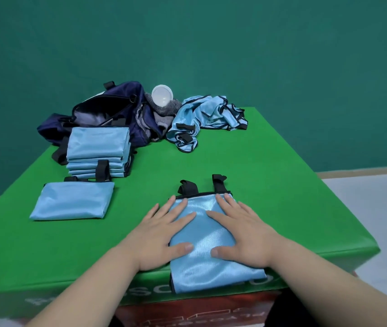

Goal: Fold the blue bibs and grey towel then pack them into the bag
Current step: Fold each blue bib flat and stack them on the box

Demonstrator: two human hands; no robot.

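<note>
A folded blue bib (207,256) with black straps lies at the front of the green table, its lower end hanging over the edge. My left hand (162,234) and my right hand (242,232) press flat on it, fingers spread, holding nothing. A stack of folded blue bibs (98,149) stands at the left. One more folded bib (73,201) lies in front of the stack. A heap of unfolded blue bibs (209,116) sits at the back. The grey towel (164,109) lies crumpled beside the open navy bag (100,114).
A white round lid or cup (162,94) rests on the grey towel. The green table (270,175) ends close at my front and drops off at the right. A dark green wall stands behind it.
</note>
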